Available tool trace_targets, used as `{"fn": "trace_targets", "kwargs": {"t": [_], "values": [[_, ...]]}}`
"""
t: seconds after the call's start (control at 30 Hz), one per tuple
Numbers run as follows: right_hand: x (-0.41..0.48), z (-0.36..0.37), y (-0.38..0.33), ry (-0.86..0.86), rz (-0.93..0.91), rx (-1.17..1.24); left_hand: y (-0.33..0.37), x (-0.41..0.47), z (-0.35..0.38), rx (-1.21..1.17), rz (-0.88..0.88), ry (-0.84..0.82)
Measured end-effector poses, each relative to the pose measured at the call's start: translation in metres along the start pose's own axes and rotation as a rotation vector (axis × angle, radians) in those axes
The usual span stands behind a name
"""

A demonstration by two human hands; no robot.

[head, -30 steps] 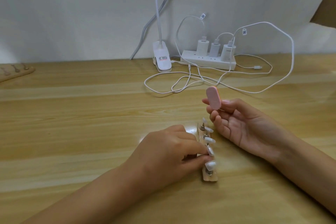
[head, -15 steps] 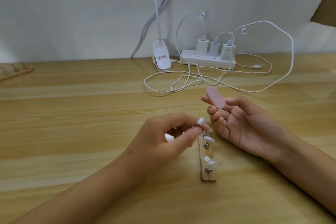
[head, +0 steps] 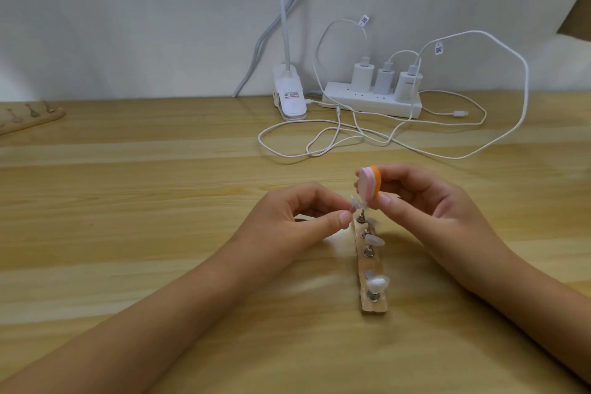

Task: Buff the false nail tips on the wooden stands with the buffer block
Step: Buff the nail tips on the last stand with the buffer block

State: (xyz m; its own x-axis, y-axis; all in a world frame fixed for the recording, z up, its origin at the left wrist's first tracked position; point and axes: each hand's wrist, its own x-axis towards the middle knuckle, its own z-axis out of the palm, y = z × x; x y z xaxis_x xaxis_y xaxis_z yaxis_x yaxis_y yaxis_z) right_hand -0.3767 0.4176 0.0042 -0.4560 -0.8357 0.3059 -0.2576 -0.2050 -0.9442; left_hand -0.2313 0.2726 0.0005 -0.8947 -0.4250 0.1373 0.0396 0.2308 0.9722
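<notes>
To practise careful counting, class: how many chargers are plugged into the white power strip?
3. They stand in a row on the power strip: the left charger, the middle charger and the right charger. None appears hidden.

Glossy nail tips [head: 378, 283], metal pegs [head: 367, 253], matt wooden stand [head: 374, 306] and table [head: 128, 201].

One power strip [head: 371, 102] carries three chargers [head: 363, 76], and one clip lamp [head: 289, 99] stands left of it. In front of it: one left hand [head: 287, 221], one right hand [head: 425, 205], one buffer block [head: 370, 184], one wooden stand [head: 375, 306], and four nail tips [head: 374, 239] discernible, some blurred. A second stand [head: 28, 118] lies far left of it.
</notes>
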Motion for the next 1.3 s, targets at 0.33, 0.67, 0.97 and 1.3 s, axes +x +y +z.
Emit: {"fn": "trace_targets", "kwargs": {"t": [0.33, 0.67, 0.97, 1.3], "values": [[-0.002, 0.004, 0.0, -0.047, -0.033, -0.024, 0.0, 0.0, 0.0, -0.023, 0.028, 0.005], [-0.002, 0.006, 0.0, -0.025, -0.163, -0.213, 0.0, -0.001, 0.001, -0.057, 0.052, 0.008], [-0.003, 0.003, 0.007, -0.036, -0.32, -0.338, 0.001, -0.001, 0.002, -0.04, 0.046, 0.002], [0.002, -0.002, 0.006, -0.01, -0.359, -0.463, 0.001, -0.001, 0.002, -0.034, 0.063, -0.011]]}}
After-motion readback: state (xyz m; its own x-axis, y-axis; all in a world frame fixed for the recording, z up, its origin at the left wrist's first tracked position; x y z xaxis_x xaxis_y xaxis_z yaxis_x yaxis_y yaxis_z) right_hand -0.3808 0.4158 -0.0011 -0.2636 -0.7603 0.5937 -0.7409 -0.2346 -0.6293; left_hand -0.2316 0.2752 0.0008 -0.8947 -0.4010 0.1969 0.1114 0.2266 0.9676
